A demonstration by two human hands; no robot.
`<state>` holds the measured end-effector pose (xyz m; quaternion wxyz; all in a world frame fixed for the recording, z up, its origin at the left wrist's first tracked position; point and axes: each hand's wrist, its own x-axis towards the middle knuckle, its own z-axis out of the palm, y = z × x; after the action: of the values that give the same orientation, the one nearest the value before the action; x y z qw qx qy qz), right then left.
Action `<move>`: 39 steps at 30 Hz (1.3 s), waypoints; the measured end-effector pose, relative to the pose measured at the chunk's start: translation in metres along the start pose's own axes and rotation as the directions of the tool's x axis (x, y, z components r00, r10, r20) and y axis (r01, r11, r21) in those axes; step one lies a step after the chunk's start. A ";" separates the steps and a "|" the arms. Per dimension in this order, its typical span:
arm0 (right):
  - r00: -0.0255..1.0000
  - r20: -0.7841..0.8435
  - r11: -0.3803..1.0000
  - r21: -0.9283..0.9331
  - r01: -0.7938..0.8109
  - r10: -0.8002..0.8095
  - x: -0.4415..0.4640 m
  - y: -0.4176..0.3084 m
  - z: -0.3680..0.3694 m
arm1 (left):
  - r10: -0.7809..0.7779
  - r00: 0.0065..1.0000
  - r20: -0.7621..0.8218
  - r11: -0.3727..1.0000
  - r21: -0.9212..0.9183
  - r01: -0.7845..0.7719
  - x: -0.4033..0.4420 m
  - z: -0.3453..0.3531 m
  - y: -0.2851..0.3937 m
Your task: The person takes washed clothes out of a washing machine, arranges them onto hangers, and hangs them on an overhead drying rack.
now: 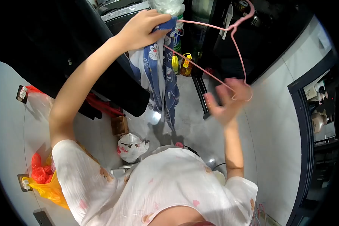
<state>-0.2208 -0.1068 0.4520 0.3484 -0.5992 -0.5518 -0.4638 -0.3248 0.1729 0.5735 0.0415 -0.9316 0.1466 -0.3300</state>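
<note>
My left hand (pixel 145 30) is raised at the upper left, its fingers closed on a blue and grey cartoon-print garment (pixel 160 71). The cloth hangs down in folds below that hand. One end of a pink hanger (pixel 234 27) lies at the garment; its hook points to the upper right. At the hanger's other end is my right hand (pixel 228 100), blurred by motion, with its fingers spread. The hanger's corner overlaps this hand, and whether they touch is unclear.
Dark clothing (pixel 79 56) hangs at the left. Beyond the garment stand a yellow bottle (pixel 175 63) and an oil bottle (pixel 187 65). A white plastic bag (pixel 132 147) and a wooden box (pixel 119 125) sit on the floor. Orange bags (pixel 52 190) hang at lower left. A dark door frame (pixel 303 124) stands right.
</note>
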 end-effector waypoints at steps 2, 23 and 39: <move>0.980 0.135 0.925 0.332 -0.184 0.146 -0.018 -0.033 0.043 | 0.008 1.000 0.001 0.999 -0.044 -0.008 0.006 -0.011 0.006; 0.729 0.558 0.914 -0.174 -0.366 0.398 -0.008 0.070 -0.006 | 0.071 0.987 -0.143 0.830 0.557 0.021 -0.081 -0.049 -0.004; 0.823 0.380 0.546 0.618 -0.566 0.423 -0.009 0.070 0.023 | 0.016 0.915 -0.403 0.839 0.503 0.207 -0.086 -0.033 0.009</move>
<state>-0.1479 -0.0987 0.4427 0.6141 -0.5894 -0.5234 -0.0392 -0.4113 0.1908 0.5452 0.2528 -0.8037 0.0061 -0.5387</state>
